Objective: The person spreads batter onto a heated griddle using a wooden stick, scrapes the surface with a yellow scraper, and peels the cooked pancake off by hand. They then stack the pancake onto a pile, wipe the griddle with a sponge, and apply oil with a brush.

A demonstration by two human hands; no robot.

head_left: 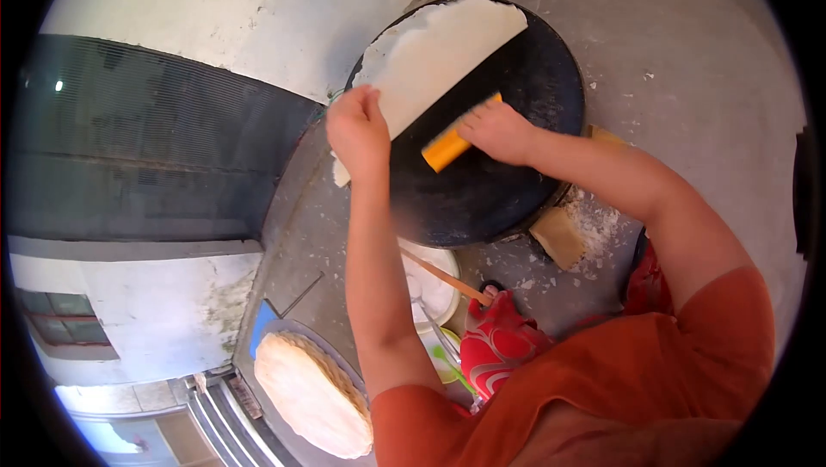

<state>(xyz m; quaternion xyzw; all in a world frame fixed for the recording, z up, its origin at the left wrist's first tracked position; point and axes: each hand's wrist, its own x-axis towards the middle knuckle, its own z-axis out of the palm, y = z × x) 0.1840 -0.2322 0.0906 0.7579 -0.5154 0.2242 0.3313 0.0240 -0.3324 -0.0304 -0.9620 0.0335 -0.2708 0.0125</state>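
A large round black griddle [533, 80] holds a thin pale flatbread [439, 54], which lies folded with a straight edge across the griddle's upper left part. My left hand [360, 127] pinches the flatbread's left edge, where a ragged strip hangs past the griddle's rim. In my right hand [497, 129] is a yellow-orange scraper [447, 148], resting on the dark surface just below the flatbread's straight edge.
A tall stack of round flatbreads [314, 394] stands at the lower left. Near the griddle's bottom edge are a white bucket [430, 286] with a wooden stick [443, 273] across it and a tan block [557, 237] beside scattered crumbs. A wall is at the left.
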